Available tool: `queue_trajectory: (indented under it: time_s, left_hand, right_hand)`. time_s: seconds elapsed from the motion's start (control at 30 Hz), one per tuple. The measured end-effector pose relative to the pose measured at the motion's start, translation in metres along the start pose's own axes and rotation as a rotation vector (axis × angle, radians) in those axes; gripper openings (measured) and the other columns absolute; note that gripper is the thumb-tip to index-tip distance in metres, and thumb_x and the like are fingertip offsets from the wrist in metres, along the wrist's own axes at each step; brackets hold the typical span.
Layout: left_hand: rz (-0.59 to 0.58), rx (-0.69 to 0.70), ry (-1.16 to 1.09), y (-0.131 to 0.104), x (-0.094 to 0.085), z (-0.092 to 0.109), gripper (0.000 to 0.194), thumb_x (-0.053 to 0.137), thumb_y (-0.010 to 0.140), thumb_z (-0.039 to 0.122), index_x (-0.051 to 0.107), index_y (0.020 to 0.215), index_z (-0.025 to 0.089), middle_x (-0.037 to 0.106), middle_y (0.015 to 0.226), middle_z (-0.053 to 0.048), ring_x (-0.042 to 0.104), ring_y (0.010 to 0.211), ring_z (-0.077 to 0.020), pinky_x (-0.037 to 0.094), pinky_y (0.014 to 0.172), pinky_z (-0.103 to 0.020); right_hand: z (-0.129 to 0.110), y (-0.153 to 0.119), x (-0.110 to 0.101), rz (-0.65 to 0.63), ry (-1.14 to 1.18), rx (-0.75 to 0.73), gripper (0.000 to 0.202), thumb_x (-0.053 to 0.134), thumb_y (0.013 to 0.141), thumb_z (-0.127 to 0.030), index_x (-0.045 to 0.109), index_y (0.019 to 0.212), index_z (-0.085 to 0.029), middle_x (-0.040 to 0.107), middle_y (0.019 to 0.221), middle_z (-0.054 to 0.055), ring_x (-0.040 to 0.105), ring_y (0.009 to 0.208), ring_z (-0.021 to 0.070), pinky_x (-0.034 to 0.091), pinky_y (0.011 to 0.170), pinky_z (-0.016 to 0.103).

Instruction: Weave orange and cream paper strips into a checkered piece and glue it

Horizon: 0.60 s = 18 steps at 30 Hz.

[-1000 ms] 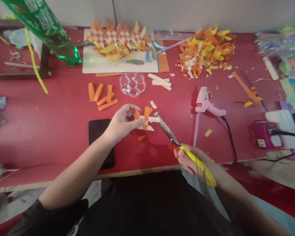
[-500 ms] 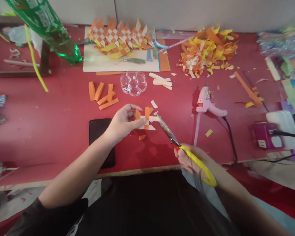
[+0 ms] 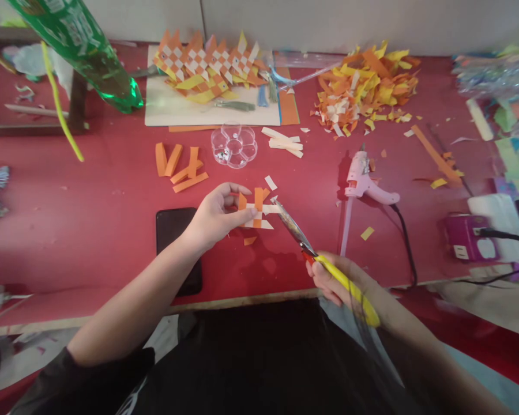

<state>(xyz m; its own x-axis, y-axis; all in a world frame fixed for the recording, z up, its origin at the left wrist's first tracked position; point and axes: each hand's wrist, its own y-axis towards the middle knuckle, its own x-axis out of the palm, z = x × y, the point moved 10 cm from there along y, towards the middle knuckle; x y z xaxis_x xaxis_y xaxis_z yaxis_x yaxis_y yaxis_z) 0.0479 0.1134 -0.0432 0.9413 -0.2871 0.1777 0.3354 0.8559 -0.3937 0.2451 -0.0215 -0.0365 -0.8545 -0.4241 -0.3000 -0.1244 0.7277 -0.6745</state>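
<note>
My left hand [image 3: 218,216] pinches a small woven piece of orange and cream paper strips [image 3: 258,214] above the red table. In my right hand [image 3: 328,279] are scissors [image 3: 343,282] with yellow and red handles. Their blades point up and left, with the tips at a cream strip on the right side of the woven piece. Small paper offcuts [image 3: 270,183] lie near it. Orange strips [image 3: 189,176] and cream strips [image 3: 285,143] rest farther back, beside a clear flower-shaped tray [image 3: 234,137].
A black phone [image 3: 177,230] lies under my left forearm. Woven paper fish [image 3: 211,63] sit on a cream sheet [image 3: 168,109]. Scraps [image 3: 367,86] are heaped at the back right, near a pink glue gun [image 3: 363,181]. A green bottle [image 3: 95,63] stands back left.
</note>
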Motion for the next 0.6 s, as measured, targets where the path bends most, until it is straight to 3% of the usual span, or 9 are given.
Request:
queue_trajectory:
  time_s: [0.23, 0.5, 0.6]
  left_hand:
    - [-0.004, -0.005, -0.007, 0.0, 0.0, 0.001, 0.035, 0.08, 0.071, 0.025, 0.059, 0.098, 0.017, 0.064, 0.074, 0.002, 0.063, 0.065, -0.0087, 0.051, 0.06, -0.019]
    - [-0.008, 0.014, -0.09, 0.001, 0.001, 0.002, 0.028, 0.079, 0.071, 0.02, 0.059, 0.09, 0.018, 0.066, 0.082, 0.001, 0.068, 0.073, -0.0113, 0.056, 0.064, -0.02]
    - [-0.024, 0.016, -0.116, 0.001, 0.001, 0.002, 0.022, 0.076, 0.074, 0.021, 0.059, 0.088, 0.018, 0.066, 0.083, 0.001, 0.07, 0.072, -0.0129, 0.058, 0.066, -0.024]
  right_hand:
    - [0.005, -0.002, 0.002, -0.012, -0.005, 0.05, 0.058, 0.038, 0.083, -0.078, 0.039, 0.069, -0.022, 0.035, 0.048, -0.007, 0.033, 0.043, 0.0076, 0.029, 0.044, 0.024]
    - [0.043, 0.006, 0.006, -0.018, 0.017, 0.123, 0.053, 0.049, 0.081, -0.073, 0.037, 0.071, -0.023, 0.03, 0.05, -0.009, 0.033, 0.04, 0.0075, 0.024, 0.038, 0.021]
    - [0.036, 0.005, 0.004, -0.002, -0.017, 0.099, 0.055, 0.047, 0.08, -0.075, 0.036, 0.069, -0.022, 0.033, 0.048, -0.008, 0.034, 0.04, 0.0079, 0.025, 0.038, 0.022]
